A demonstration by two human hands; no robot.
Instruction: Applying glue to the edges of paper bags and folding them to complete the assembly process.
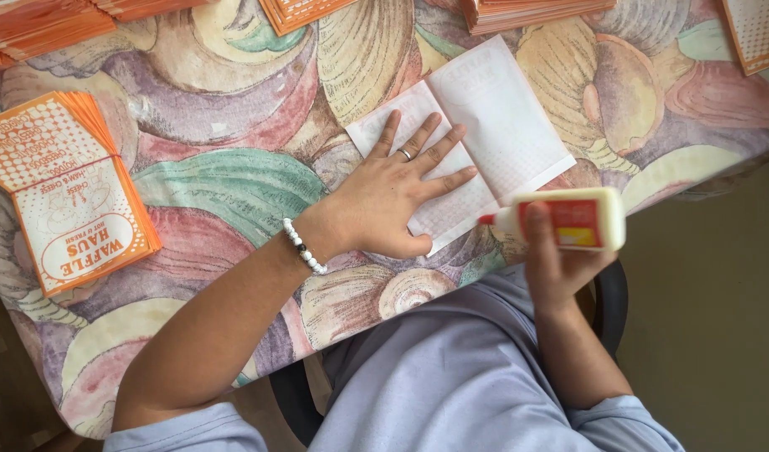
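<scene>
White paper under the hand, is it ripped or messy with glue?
No. The white creased paper sheet lies flat and whole under the left hand. The right hand holds a white glue bottle with red label; no glue spill shows.

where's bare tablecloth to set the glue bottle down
Bare cloth lies between the orange stack and the left hand, and right of the white sheet towards the table edge. The far edge is crowded with orange stacks. The right hand holds the glue bottle.

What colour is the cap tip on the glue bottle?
Red: the glue bottle in the right hand has a small red tip, seen in the head view.
</scene>
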